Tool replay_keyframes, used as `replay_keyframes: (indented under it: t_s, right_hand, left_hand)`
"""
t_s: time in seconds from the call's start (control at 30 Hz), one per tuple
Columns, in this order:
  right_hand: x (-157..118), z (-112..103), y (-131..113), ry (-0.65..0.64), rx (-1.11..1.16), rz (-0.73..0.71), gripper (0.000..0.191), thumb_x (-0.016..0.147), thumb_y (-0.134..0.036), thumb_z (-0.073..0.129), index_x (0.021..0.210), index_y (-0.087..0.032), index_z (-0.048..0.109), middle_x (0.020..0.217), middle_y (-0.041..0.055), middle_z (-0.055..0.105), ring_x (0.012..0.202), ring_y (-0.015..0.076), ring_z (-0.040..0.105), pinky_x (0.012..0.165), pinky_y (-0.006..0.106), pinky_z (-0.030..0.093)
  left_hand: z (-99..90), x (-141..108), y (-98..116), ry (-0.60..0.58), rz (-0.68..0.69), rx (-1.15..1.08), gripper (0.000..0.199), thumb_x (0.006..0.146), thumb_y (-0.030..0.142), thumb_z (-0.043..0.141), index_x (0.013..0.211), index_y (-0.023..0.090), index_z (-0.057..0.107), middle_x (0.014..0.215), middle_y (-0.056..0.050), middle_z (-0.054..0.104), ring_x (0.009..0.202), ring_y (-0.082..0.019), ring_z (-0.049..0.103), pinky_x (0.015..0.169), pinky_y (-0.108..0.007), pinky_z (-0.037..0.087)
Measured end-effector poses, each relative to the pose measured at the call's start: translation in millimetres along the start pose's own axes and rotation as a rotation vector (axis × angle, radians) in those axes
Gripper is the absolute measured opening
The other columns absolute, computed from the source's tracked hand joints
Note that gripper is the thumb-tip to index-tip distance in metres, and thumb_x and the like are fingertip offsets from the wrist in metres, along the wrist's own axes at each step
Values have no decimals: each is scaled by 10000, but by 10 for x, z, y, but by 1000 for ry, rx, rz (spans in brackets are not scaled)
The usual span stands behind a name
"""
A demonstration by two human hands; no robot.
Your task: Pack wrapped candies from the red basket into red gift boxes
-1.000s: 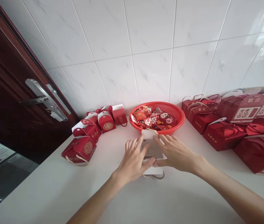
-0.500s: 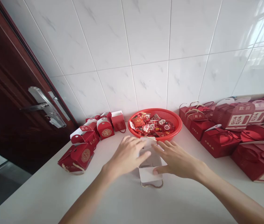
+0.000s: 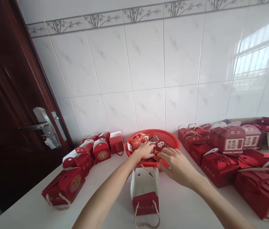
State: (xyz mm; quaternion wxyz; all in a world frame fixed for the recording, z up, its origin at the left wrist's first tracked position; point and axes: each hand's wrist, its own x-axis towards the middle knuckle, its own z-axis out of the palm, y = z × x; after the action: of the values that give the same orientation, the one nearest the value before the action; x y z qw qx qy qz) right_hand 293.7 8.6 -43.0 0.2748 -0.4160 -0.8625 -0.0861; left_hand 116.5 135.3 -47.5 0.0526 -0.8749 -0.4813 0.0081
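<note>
My left hand [image 3: 146,150] reaches into a red plastic basket [image 3: 172,137], its fingers stretched out over the wrapped candies [image 3: 136,142]. At the basket's front right rim is my right hand [image 3: 178,165], thumb apart from its bent fingers, with nothing visible in it. Between my forearms stands a small red gift box [image 3: 145,203] with its top open and its white inside showing. A twisted rope handle [image 3: 158,219] hangs from the box's near side and lies on the table.
Several red gift boxes [image 3: 77,162] stand on the white table [image 3: 110,178] at the left. More red boxes [image 3: 222,168] are grouped at the right, some stacked. A tiled wall [image 3: 148,63] rises behind. A dark wooden door [image 3: 3,95] is at far left.
My left hand has moved from the gift box into the basket. The right hand has left the box for the basket's rim. The box now shows open, and the view has tilted up.
</note>
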Motion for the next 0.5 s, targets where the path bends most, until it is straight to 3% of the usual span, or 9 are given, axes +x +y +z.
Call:
replay_keyframes:
  t_s: [0.17, 0.3, 0.4, 0.5]
  right_hand:
    - [78, 73, 204, -47, 13, 98, 153, 931, -217, 586, 1034, -186, 695, 1048, 91, 714, 991, 249, 664, 857, 377, 504]
    - [252, 221, 367, -59, 101, 196, 170, 935, -202, 542, 986, -171, 701, 1011, 93, 714, 953, 242, 671, 793, 341, 494]
    - [435, 389, 489, -67, 171, 255, 202, 919, -160, 515, 992, -165, 703, 1020, 102, 709, 946, 225, 671, 764, 310, 475]
    - [592, 558, 609, -163, 183, 326, 240, 895, -122, 506, 1041, -160, 693, 1084, 106, 704, 974, 216, 659, 758, 285, 446]
  left_hand:
    - [66, 17, 42, -27, -26, 73, 306, 863, 230, 640, 1166, 195, 673, 1289, -175, 617, 1208, -343, 607, 947, -434, 528]
    - [62, 29, 40, -57, -31, 108, 198, 895, 200, 569, 1022, 190, 720, 1223, -168, 641, 1037, -312, 692, 849, -405, 560]
    - [55, 33, 71, -73, -10, 136, 203, 885, 156, 546, 931, 187, 741, 1171, -155, 682, 1046, -310, 694, 916, -423, 533]
    - [43, 23, 105, -101, 37, 155, 198, 859, 153, 555, 873, 175, 751, 1100, -148, 724, 1052, -317, 694, 956, -428, 513]
